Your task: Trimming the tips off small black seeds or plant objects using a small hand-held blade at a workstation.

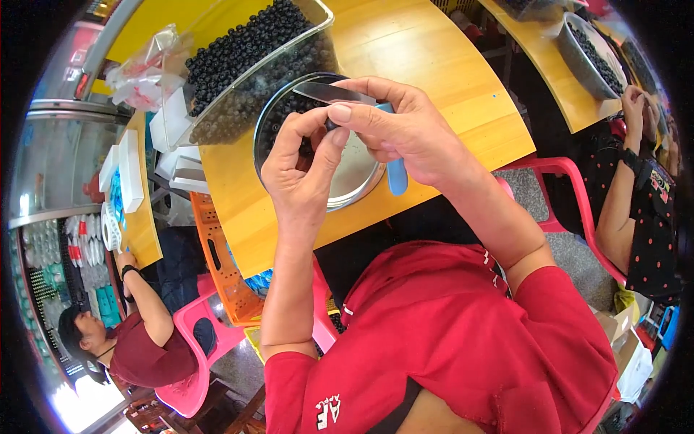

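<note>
Above a round bowl (pixel 258 137) on the yellow wooden table, my left hand (pixel 298 170) pinches a small dark berry (pixel 332 124) between thumb and fingertips. The berry resembles a blueberry, mostly covered by the fingers. My right hand (pixel 416 134) is closed on a knife (pixel 325 92) with a blue handle; its broad blade points left over the bowl. The right thumb reaches across to the berry, meeting the left fingertips. Inside the bowl, dark berries lie on the left, and its pale bottom shows on the right.
A clear plastic bin (pixel 271 58) heaped with dark berries stands beyond the bowl. A plastic bag (pixel 148 72) lies left of it. An orange crate (pixel 217 253) and pink chair (pixel 191 354) stand at left. People sit on both sides; another bowl (pixel 578 65) is far right.
</note>
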`<state>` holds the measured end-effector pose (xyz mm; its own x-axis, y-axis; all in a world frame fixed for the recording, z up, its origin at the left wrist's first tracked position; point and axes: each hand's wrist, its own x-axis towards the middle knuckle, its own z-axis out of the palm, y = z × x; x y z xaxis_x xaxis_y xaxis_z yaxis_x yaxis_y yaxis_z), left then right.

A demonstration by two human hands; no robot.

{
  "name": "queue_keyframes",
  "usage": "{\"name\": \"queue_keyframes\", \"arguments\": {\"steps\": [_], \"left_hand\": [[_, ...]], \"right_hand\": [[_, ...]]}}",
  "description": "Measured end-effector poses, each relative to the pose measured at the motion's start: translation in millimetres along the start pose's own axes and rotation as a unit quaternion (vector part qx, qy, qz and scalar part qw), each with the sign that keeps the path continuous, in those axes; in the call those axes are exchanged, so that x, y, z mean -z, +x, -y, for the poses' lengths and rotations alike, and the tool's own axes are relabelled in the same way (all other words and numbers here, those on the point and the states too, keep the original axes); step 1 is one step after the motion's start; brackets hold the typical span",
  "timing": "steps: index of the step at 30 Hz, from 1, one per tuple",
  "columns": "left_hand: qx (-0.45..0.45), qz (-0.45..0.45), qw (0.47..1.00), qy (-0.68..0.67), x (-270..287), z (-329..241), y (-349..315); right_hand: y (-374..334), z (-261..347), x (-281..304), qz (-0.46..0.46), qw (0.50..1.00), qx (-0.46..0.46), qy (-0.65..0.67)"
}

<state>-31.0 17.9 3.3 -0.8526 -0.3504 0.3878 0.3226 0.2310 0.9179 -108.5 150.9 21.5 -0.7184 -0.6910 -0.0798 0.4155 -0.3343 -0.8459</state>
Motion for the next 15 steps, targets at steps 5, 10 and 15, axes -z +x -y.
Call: {"name": "queue_keyframes", "arguments": {"steps": [5,10,15], "left_hand": [[0.070,0.010,0.993,-0.091,5.7,0.2,-3.4],[0.130,-0.024,0.970,-0.203,5.8,2.0,-2.6],[0.101,-0.027,0.972,-0.211,6.6,9.1,-4.5]], "right_hand": [[-0.2,-2.1,4.3,0.023,1.000,-0.007,0.006],[-5.1,-1.2,6.3,0.028,0.989,0.098,-0.110],[-4.6,-3.9,5.1,0.038,0.965,0.160,-0.205]]}}
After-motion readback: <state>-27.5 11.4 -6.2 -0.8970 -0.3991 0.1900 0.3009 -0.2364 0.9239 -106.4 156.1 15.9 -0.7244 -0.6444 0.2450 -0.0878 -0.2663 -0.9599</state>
